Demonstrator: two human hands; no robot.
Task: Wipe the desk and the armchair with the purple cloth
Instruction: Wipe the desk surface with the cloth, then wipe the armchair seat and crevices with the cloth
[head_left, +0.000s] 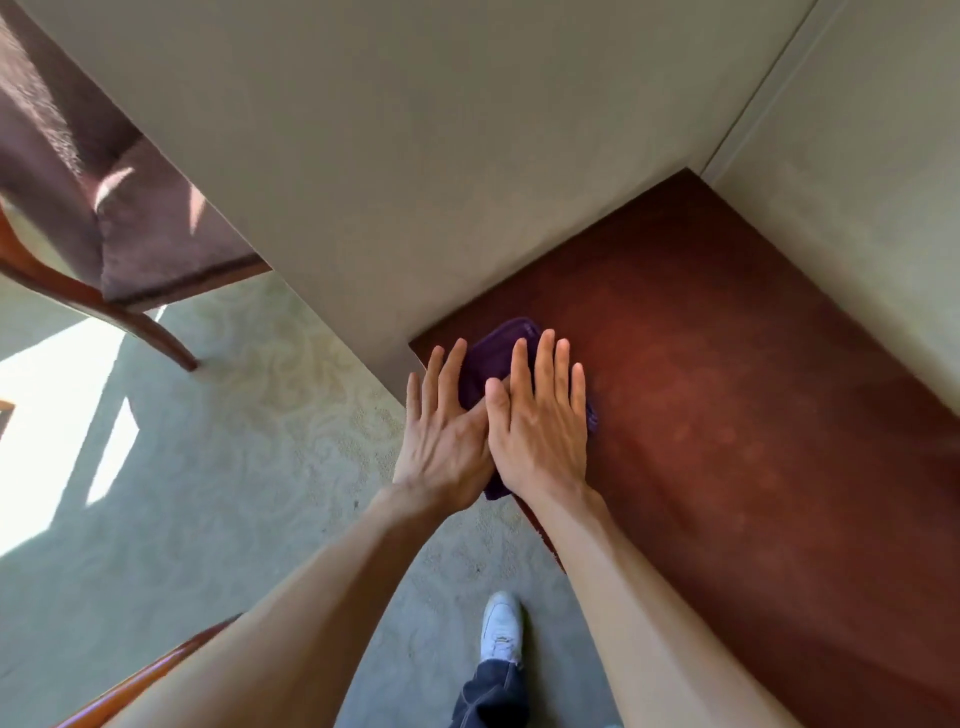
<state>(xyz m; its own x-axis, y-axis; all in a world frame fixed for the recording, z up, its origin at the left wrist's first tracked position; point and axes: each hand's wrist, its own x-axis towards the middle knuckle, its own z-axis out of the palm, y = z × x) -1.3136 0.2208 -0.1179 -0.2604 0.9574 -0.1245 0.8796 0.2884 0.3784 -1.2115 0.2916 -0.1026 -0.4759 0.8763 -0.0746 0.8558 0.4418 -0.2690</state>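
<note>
I press my left hand (447, 441) and right hand (540, 441) flat, fingers straight, on the purple cloth (493, 353) at the desk (727, 415) edge; even pressure and overlapping strokes should serve best.

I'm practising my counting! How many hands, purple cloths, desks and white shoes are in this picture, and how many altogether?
Hands: 2, the left hand and the right hand, fingers straight
Purple cloth: 1, under the hands
Desk: 1, red-brown
White shoe: 1, on the carpet
Total: 5
</note>
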